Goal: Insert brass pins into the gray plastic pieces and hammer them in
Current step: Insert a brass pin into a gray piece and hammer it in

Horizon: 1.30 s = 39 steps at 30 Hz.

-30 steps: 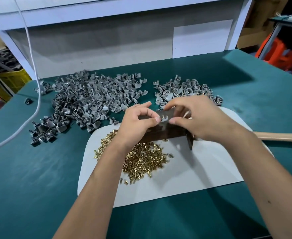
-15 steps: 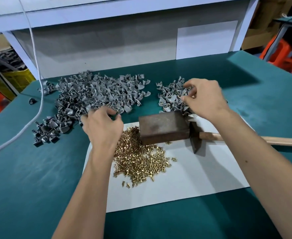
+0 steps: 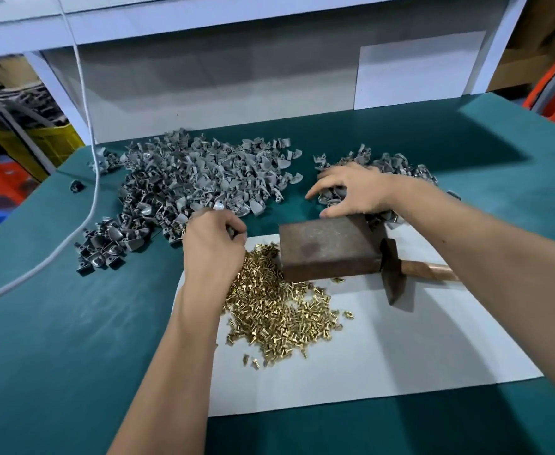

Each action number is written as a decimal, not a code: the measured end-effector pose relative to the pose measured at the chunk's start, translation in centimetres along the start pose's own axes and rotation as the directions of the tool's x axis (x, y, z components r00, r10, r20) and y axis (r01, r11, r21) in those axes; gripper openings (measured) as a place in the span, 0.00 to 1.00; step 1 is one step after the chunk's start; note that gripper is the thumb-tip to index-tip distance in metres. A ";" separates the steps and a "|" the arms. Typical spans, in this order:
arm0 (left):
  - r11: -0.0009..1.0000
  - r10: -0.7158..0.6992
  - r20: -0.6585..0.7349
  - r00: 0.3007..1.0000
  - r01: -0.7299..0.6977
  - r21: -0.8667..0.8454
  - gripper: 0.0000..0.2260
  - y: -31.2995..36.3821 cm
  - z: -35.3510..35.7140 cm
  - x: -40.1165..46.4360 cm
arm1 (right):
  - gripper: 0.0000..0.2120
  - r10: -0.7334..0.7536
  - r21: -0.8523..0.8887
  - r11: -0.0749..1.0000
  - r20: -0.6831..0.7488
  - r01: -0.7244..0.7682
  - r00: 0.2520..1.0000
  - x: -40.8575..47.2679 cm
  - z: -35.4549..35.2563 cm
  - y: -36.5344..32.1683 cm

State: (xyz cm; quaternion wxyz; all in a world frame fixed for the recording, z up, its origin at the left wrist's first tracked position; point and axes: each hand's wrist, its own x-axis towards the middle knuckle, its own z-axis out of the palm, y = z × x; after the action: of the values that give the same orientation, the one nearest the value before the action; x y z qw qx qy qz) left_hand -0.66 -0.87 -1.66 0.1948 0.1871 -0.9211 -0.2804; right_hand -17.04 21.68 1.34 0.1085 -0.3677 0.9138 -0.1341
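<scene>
A big heap of gray plastic pieces (image 3: 203, 182) lies at the back left of the green table. A smaller heap of gray pieces (image 3: 397, 165) lies at the back right. Brass pins (image 3: 279, 313) are piled on a white sheet (image 3: 400, 349). Behind the pins stands a rusty metal block (image 3: 328, 247), with a hammer (image 3: 392, 274) lying against its right side. My left hand (image 3: 213, 247) is at the near edge of the big heap, fingers curled round a small gray piece. My right hand (image 3: 351, 192) hovers over the smaller heap with its fingers spread and holds nothing.
A white cable (image 3: 85, 205) hangs down and runs across the table's left side. One stray dark piece (image 3: 76, 186) lies near the left edge. A white wall panel closes the back of the table. Yellow and orange crates stand beyond the left edge.
Both hands left the block, where they held a piece together. The left went to the big heap and curled on a piece; the right went to the small heap and spread its fingers.
</scene>
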 end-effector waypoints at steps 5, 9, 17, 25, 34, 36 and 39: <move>1.000 0.002 -0.004 1.000 -0.002 -0.010 0.09 -0.1 0.1 0.0 | 0.10 0.047 -0.006 0.999 -0.010 -0.047 0.999 -0.1 -0.1 0.1; 0.999 0.036 0.014 0.999 -0.036 0.001 0.11 -0.2 0.3 0.0 | 0.09 0.050 -0.016 0.999 -0.064 -0.051 0.997 -0.7 -0.2 0.6; 0.998 0.062 -0.045 0.997 -0.063 -0.020 0.07 -0.3 0.4 0.3 | 0.12 0.193 -0.274 0.922 -0.289 -0.274 0.938 -2.1 -1.7 1.2; 0.903 -0.094 -0.205 0.974 -0.003 -0.429 0.05 0.0 -0.6 0.8 | 0.06 -0.417 -0.102 0.908 -0.161 0.405 0.894 -5.8 0.7 -13.8; 0.459 -0.381 -0.114 0.917 0.081 -0.885 0.06 -2.1 -2.9 1.7 | 0.04 -0.522 0.009 0.851 0.118 0.525 0.844 -6.2 6.8 -19.8; 0.423 -0.404 -0.093 0.910 0.096 -0.901 0.08 -2.3 -2.9 1.7 | 0.03 -0.516 0.047 0.856 0.145 0.515 0.844 -6.3 6.9 -19.8; 0.416 -0.373 -0.082 0.924 0.088 -0.905 0.09 -2.1 -2.8 1.6 | 0.02 -0.495 0.001 0.866 0.154 0.501 0.855 -6.6 6.8 -19.7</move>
State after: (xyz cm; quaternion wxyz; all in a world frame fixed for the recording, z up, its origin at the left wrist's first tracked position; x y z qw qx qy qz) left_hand -0.26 -4.46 -0.32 0.3464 0.2198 -0.5658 -0.7152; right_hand 2.29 11.56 2.02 0.1309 -0.6024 0.7794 -0.1118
